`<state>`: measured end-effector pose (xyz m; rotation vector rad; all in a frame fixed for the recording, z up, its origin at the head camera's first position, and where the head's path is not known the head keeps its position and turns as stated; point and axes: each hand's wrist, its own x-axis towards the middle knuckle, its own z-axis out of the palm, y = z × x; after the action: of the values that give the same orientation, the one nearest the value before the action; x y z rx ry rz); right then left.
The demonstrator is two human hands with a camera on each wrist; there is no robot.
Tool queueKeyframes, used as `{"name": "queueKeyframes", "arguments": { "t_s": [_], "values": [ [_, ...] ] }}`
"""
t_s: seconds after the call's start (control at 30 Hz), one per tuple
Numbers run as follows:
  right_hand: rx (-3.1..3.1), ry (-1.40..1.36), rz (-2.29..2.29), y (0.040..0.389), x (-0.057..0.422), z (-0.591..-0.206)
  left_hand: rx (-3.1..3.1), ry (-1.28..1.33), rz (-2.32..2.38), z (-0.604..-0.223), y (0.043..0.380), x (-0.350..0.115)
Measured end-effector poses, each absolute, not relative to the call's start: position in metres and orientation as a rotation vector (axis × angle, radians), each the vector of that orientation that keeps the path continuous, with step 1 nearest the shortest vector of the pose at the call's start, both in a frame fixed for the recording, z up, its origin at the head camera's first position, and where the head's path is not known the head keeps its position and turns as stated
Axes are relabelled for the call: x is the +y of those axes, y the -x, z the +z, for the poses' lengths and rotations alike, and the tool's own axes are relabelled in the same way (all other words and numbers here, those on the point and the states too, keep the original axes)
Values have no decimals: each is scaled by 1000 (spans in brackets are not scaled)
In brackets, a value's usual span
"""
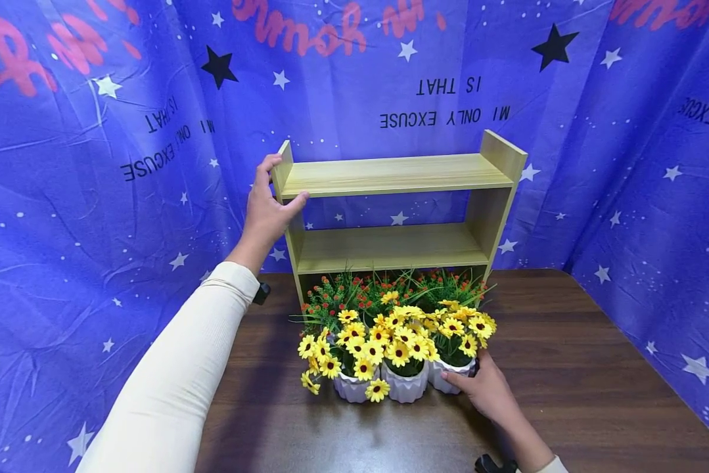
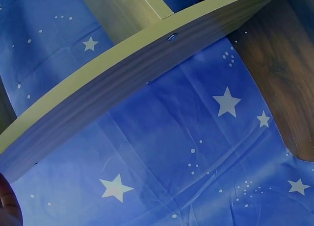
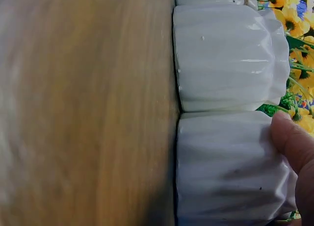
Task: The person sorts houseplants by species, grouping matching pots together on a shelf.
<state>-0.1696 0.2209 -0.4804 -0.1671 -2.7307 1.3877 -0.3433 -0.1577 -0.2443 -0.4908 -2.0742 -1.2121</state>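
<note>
A light wooden shelf rack (image 1: pixel 395 176) stands at the back of the table. My left hand (image 1: pixel 268 213) grips its left side near the top, thumb by the front edge of the upper board and fingers round the side panel. The left wrist view shows the panel's edge (image 2: pixel 122 54) and a bit of a finger (image 2: pixel 9 206). Down at the right, my right hand (image 1: pixel 489 389) holds the rightmost white pot (image 1: pixel 443 379) of yellow flowers. In the right wrist view its thumb (image 3: pixel 292 138) lies on that pot near the rim; the other fingers are mostly hidden.
Two more white pots of yellow flowers, a middle one (image 1: pixel 406 386) and a left one (image 1: pixel 357 387), stand in the same row. Behind them, red-flowered plants (image 1: pixel 333 299) hide the rack's lower part. A blue star-printed curtain (image 1: pixel 354 79) surrounds the brown table (image 1: pixel 567 368).
</note>
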Motion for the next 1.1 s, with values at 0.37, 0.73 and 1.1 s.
{"name": "queueKeyframes", "arguments": {
  "t_s": [0.37, 0.73, 1.1],
  "values": [
    [-2639, 257, 1426, 168, 220, -478, -2069, 509, -1201, -245, 343, -159],
    [-2433, 259, 1455, 162, 217, -452, -2054, 530, -1198, -244, 344, -158],
    [-2226, 173, 1472, 156, 209, -414, -2063, 523, -1188, -246, 345, -159]
  ]
}}
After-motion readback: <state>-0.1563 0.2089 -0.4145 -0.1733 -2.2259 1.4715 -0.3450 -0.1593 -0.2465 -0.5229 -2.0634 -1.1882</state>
